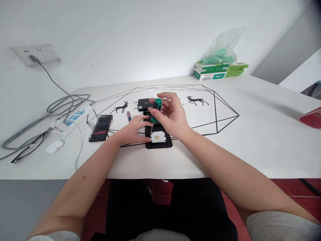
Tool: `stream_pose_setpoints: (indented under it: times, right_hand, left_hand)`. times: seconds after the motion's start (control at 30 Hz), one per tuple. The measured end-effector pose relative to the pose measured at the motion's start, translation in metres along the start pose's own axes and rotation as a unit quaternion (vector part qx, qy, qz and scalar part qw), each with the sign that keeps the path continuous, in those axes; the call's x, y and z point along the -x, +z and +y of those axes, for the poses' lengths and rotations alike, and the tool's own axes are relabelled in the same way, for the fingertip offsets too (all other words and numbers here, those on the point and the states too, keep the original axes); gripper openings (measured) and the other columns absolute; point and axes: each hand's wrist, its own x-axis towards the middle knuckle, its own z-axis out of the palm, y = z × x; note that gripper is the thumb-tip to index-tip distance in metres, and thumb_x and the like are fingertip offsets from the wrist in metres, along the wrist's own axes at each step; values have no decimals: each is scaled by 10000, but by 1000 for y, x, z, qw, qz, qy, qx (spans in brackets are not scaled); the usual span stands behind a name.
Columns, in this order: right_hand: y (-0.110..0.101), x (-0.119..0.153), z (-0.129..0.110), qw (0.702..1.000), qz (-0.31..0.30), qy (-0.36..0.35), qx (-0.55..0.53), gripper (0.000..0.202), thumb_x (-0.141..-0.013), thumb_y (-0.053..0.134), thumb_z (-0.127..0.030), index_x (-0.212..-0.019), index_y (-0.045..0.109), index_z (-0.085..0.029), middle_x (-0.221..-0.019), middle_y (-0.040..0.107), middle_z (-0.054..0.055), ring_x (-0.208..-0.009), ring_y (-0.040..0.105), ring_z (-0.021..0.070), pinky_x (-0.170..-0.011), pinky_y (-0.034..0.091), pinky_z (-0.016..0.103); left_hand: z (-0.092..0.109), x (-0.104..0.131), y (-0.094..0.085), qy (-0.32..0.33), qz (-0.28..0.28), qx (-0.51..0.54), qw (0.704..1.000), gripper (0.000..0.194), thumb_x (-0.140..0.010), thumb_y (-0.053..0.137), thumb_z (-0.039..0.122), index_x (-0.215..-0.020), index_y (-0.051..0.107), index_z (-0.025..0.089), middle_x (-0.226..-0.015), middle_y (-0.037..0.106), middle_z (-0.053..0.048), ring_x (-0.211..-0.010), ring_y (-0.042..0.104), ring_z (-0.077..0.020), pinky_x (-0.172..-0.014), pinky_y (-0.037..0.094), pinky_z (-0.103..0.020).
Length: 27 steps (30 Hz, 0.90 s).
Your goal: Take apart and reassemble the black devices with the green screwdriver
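In my right hand (172, 113) is a screwdriver (157, 104) with a green and black handle, held upright and slightly tilted. Its thin shaft points down at the upper left corner of a small opened black device (159, 145). Inside that device lies a white board with a gold square (157, 137). My left hand (132, 130) rests beside it with fingers spread, thumb at the device's left edge. The other fingers reach a second black piece (148, 117) just behind, partly hidden by my hands. Farther back lies a flat black box (144, 104) with a small label.
Left of my hands are a small screwdriver (128, 115), a phone (100, 128), a power strip (76, 117) with grey cable, a white earbud case (55, 146) and glasses (31, 147). Green and white boxes (212, 71) with a plastic bag (223, 50) stand by the wall. A red object (311, 118) is far right.
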Motion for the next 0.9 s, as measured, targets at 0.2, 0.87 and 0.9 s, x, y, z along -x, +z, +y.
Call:
stream_pose_setpoints:
  times: [0.2, 0.87, 0.9]
  right_hand:
    - [2, 1, 1, 1000, 5, -10, -7, 434, -992, 770, -490, -1321, 532, -338, -1376, 774, 74, -1130, 838, 250, -1027, 702, 507]
    - [-1, 0, 2, 994, 35, -22, 104, 390, -972, 765, -439, -1301, 600, -309, -1255, 811, 67, -1068, 801, 248, -985, 677, 498]
    - [-2, 0, 2, 993, 40, -23, 113, 385, -973, 763, -443, -1298, 605, -311, -1242, 814, 63, -1038, 797, 246, -967, 676, 495]
  left_hand:
    - [-2, -6, 4, 54, 38, -4, 998, 148, -1005, 802, 439, -979, 841, 298, -1523, 646, -63, -1496, 476, -369, -1316, 393, -632]
    - [-37, -18, 6, -145, 268, -92, 948, 595, -1060, 500, 337, -1643, 556, 231, -1405, 716, -139, -1369, 583, -373, -1274, 397, -622]
    - [-34, -18, 6, -139, 258, -90, 952, 575, -1057, 510, 354, -1616, 579, 236, -1431, 707, -136, -1393, 570, -373, -1282, 396, -615]
